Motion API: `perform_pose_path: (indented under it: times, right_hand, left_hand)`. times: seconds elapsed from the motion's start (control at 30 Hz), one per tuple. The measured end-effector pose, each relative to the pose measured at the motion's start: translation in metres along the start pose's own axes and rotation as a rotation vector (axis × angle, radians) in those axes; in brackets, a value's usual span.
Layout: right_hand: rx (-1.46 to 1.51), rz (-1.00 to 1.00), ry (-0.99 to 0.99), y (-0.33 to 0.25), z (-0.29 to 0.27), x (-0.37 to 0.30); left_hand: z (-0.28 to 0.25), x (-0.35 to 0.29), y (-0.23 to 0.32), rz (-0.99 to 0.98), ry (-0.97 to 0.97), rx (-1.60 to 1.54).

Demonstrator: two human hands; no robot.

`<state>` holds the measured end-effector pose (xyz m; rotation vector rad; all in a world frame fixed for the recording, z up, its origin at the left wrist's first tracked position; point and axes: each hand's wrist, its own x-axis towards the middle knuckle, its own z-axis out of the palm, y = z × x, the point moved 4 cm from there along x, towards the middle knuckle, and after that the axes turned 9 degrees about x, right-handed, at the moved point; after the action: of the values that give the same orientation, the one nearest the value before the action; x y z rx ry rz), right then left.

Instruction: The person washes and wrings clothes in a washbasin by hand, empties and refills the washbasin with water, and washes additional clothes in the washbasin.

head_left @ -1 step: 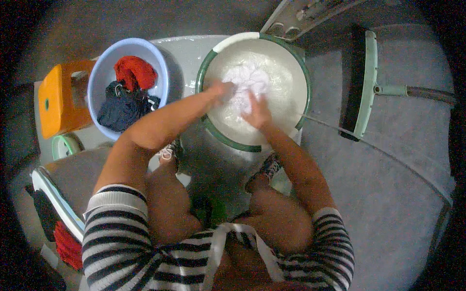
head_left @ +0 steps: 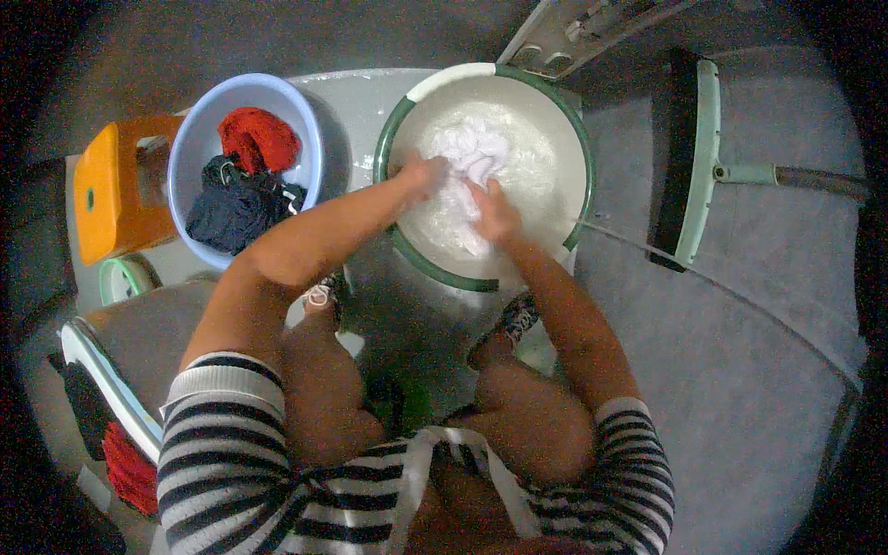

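Observation:
A bunched white cloth [head_left: 474,150] lies in the water of a large round basin [head_left: 395,125] with a green and white rim. My left hand [head_left: 423,178] grips the cloth's left side, its fingers closed and a little smeared by motion. From the right, my right hand [head_left: 495,213] is closed on the cloth too, fingers and thumb wrapped on a fold. Part of the cloth hangs below the hands toward the near side of the basin, in the water.
Left of the basin stands a blue tub [head_left: 319,139] holding red cloth [head_left: 259,139] and dark cloth [head_left: 231,213]. Beyond it is an orange stool [head_left: 100,199]. A thin hose [head_left: 740,294] runs from the basin's right rim, past a green floor squeegee [head_left: 703,166].
Both hands have closed in on the white cloth, which is now more gathered between them. A length of it now trails toward the near side.

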<state>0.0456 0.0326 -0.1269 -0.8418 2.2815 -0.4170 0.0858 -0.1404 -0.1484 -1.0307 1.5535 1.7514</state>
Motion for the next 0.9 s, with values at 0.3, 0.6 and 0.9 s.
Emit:
perform_pose_path:
  times: [0.3, 0.6, 0.9]
  right_hand:
    - [0.542, -0.394, 0.525, -0.156, -0.098, -0.049]
    - [0.076, 0.257, 0.249, 0.007, -0.079, 0.008]
    - [-0.216, -0.056, 0.208, 0.017, -0.002, 0.002]
  left_hand:
    - [0.034, -0.002, 0.016, -0.101, -0.671, -0.740]
    - [0.043, -0.059, 0.033, 0.071, -0.122, -0.263]
    - [0.007, 0.009, -0.014, -0.114, 0.140, 0.035]
